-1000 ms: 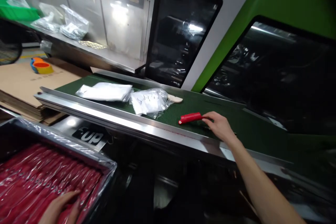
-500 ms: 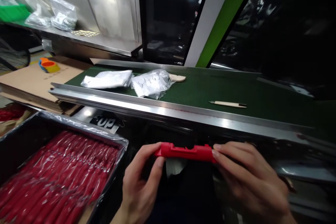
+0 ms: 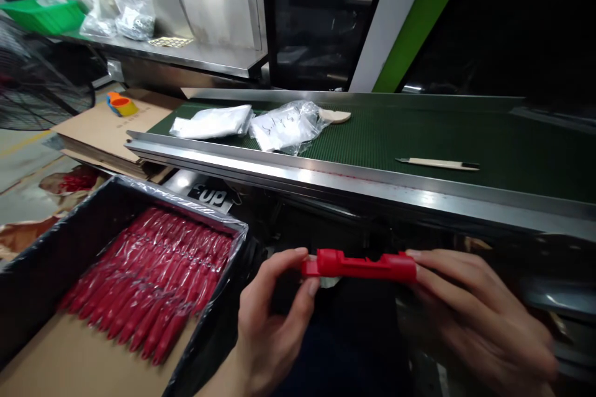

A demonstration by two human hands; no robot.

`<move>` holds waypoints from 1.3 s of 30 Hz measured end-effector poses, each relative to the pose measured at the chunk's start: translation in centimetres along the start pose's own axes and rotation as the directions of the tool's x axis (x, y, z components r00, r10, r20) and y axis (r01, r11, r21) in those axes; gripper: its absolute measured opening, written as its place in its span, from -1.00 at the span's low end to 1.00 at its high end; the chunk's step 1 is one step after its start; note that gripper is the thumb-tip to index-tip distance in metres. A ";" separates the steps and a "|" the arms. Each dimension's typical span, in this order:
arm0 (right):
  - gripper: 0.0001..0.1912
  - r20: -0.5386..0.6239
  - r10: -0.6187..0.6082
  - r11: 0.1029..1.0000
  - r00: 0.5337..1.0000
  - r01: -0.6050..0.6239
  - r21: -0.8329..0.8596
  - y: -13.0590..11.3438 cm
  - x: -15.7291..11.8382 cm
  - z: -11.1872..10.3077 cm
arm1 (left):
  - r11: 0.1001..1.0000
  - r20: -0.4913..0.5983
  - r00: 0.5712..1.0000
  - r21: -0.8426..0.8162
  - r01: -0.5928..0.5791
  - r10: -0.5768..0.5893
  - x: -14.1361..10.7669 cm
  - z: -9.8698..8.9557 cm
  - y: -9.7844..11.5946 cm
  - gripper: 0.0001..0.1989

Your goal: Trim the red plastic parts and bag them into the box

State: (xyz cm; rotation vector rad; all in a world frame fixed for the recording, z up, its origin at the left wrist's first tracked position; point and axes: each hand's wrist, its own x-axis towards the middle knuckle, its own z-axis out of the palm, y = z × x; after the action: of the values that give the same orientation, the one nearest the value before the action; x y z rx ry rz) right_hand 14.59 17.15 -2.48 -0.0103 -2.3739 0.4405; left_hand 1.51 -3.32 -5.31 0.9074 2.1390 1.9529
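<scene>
Pinching red moulded plastic bar [image 3: 358,265] at both ends w/ left hand [image 3: 274,316] & right hand [image 3: 479,316], notched middle left clear; plastic-lined carton [image 3: 177,203] of red parts [image 3: 149,279] lower left.

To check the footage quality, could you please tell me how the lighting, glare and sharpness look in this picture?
In the head view, light glares along the steel conveyor rail and the steel cabinet panel; the right hand sits in dim shadow; the red plastic part looks fairly sharp; wide-angle distortion bends the edges.
</scene>
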 end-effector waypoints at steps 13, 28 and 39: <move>-0.91 0.159 0.560 0.773 0.813 -0.582 0.252 -0.3 -1.8 2.0 | 0.994 0.100 0.990 -0.023 0.106 -0.103 0.8 -0.9 0.4 -0.71; -0.80 0.497 0.719 0.061 0.486 -0.756 0.651 -1.7 -0.7 2.5 | 0.886 0.047 0.897 -0.138 0.442 -0.440 1.8 -1.2 -0.1 -0.79; -0.72 0.527 0.625 0.088 0.576 -0.723 0.685 -2.0 0.3 2.9 | 0.875 0.039 0.881 -0.104 0.473 -0.471 1.7 -1.5 -1.4 -0.73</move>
State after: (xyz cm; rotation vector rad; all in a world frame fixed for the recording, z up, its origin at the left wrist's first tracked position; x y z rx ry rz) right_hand 12.66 14.41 -3.67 -0.6902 -1.7544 2.1509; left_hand -1.04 -3.79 -5.89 0.3268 1.9769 1.7790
